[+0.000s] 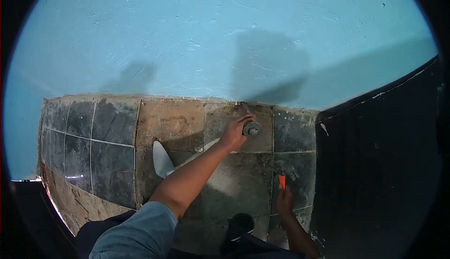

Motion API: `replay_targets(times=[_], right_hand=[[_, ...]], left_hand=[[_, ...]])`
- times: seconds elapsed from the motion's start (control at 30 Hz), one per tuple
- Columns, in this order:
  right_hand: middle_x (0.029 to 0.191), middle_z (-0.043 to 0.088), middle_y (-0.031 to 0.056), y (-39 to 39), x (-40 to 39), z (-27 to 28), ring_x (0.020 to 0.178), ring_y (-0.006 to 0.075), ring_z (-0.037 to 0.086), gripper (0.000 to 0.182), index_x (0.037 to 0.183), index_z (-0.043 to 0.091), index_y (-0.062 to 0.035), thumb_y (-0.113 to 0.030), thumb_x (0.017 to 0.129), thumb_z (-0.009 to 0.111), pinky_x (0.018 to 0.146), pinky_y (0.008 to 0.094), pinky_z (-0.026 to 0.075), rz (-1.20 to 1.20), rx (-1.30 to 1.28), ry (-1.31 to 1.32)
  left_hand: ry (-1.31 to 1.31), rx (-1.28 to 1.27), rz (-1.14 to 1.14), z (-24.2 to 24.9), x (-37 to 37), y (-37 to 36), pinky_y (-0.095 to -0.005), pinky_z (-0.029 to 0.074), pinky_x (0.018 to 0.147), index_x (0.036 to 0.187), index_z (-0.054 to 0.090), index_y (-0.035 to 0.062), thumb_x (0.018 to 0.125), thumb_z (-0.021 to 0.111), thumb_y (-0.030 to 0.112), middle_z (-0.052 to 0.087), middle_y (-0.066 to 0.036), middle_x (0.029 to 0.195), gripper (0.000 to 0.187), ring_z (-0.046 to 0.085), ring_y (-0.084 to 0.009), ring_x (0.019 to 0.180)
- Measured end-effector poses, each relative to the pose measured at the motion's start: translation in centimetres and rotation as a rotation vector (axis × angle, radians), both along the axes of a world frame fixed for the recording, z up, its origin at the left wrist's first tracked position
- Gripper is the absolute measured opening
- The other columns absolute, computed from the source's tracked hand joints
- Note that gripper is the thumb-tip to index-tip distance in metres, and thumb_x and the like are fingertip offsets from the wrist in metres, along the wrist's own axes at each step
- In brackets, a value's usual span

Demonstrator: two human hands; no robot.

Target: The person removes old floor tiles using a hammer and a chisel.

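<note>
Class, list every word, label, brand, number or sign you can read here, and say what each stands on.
None can be read.
Blue wall: scratches and bumps, no lettering.
Dark tiles: pale smears only.
Pale blade: no visible mark.
Orange object in the right hand: too small to tell.
Round grey object at the left hand: no legible text.

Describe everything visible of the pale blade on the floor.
The pale blade looks like smooth metal: whitish-grey, leaf-shaped, one rounded end towards the blue wall. It appears to lie flat across a brown tile and a darker one. Its other end narrows towards the left forearm; any handle is hidden. Neither the left hand nor the right hand holds it.
</note>
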State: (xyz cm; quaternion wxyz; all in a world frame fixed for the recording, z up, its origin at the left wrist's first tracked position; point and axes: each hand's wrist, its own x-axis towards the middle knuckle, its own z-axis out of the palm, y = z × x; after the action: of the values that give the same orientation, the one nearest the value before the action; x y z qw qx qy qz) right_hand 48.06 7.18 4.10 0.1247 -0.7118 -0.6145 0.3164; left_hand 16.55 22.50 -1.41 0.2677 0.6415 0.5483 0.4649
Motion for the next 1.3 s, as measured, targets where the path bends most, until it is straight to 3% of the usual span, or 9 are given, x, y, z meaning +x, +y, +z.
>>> replay_targets(times=[0.23,0.33,0.43,0.47,0.53,0.67,0.87,1.07,1.3], right_hand=[[0.078,0.061,0.0097,2.2,-1.1,3.1,0.072,0.0204,0.060,0.034,0.113,0.062,0.0017,-0.030,0.105,0.054,0.066,0.0375,0.046,0.014,0.120,0.131],[0.078,0.061,0.0068,5.4,-2.5,8.3,0.069,0.0153,0.057,0.032,0.107,0.061,0.0017,-0.029,0.106,0.052,0.061,0.0315,0.044,0.088,0.464,0.295],[0.074,0.052,0.0050,7.2,-6.1,13.3,0.057,0.0095,0.045,0.039,0.109,0.051,-0.0012,-0.039,0.109,0.042,0.051,0.0243,0.037,0.076,0.877,0.574],[0.072,0.051,0.0059,8.3,-7.3,15.7,0.057,0.0106,0.043,0.043,0.108,0.050,-0.0013,-0.043,0.109,0.041,0.051,0.0237,0.036,0.267,0.943,0.613],[0.075,0.056,0.0095,8.7,-8.1,14.6,0.062,0.0143,0.050,0.043,0.103,0.053,-0.0030,-0.044,0.108,0.044,0.056,0.0270,0.042,0.334,1.022,0.792],[0.087,0.065,0.0156,9.3,-8.0,5.0,0.079,0.0249,0.062,0.039,0.107,0.061,0.0025,-0.035,0.107,0.050,0.075,0.0392,0.049,0.290,0.420,0.113],[0.085,0.065,0.0220,8.0,-5.9,3.8,0.073,0.0341,0.065,0.038,0.113,0.061,0.0010,-0.035,0.106,0.050,0.066,0.0464,0.046,0.149,0.296,0.131],[0.077,0.061,0.0186,3.3,-2.0,1.7,0.068,0.0300,0.059,0.037,0.105,0.060,0.0006,-0.034,0.107,0.049,0.065,0.0444,0.044,0.022,0.071,-0.019],[0.075,0.059,0.0153,2.9,-0.1,1.7,0.069,0.0256,0.058,0.036,0.102,0.061,0.0001,-0.034,0.107,0.050,0.065,0.0411,0.044,-0.008,0.095,0.002]], left_hand=[[-0.052,-0.179,0.065,2.2,-1.3,1.6,-0.0459,0.056,0.093,0.131,0.062,0.0080,0.077,0.064,-0.006,0.062,-0.018,0.135,0.055,0.065,-0.0389,0.113],[-0.243,-0.174,-0.036,1.3,-1.7,2.1,-0.0450,0.055,0.093,0.131,0.061,0.0069,0.075,0.066,-0.003,0.062,-0.020,0.135,0.057,0.064,-0.0402,0.113],[-0.002,-0.050,-0.049,1.4,-1.9,1.9,-0.0469,0.054,0.093,0.132,0.060,0.0073,0.085,0.062,0.007,0.066,-0.020,0.126,0.048,0.065,-0.0409,0.112],[0.168,0.009,-0.033,1.6,-1.9,1.8,-0.0481,0.054,0.092,0.133,0.060,0.0078,0.090,0.060,0.012,0.068,-0.019,0.122,0.043,0.065,-0.0410,0.111],[0.087,0.069,-0.035,1.7,-1.9,1.4,-0.0475,0.053,0.094,0.132,0.061,0.0088,0.088,0.062,0.012,0.067,-0.019,0.126,0.044,0.065,-0.0403,0.113],[0.006,-0.028,-0.046,1.4,-1.3,1.7,-0.0469,0.054,0.097,0.133,0.060,0.0094,0.075,0.066,-0.005,0.059,-0.013,0.141,0.060,0.062,-0.0389,0.117],[0.037,-0.130,-0.121,0.8,-1.5,-0.4,-0.0442,0.052,0.105,0.134,0.060,0.0094,0.074,0.066,-0.008,0.056,-0.010,0.145,0.063,0.060,-0.0356,0.124],[0.079,-0.161,-0.175,2.2,1.7,-0.3,-0.0442,0.052,0.103,0.129,0.062,0.0096,0.070,0.064,-0.009,0.059,-0.009,0.142,0.062,0.059,-0.0369,0.126],[0.085,-0.136,-0.080,2.2,2.8,1.7,-0.0461,0.054,0.103,0.138,0.057,0.0101,0.073,0.068,-0.007,0.055,-0.011,0.146,0.068,0.063,-0.0372,0.119]])
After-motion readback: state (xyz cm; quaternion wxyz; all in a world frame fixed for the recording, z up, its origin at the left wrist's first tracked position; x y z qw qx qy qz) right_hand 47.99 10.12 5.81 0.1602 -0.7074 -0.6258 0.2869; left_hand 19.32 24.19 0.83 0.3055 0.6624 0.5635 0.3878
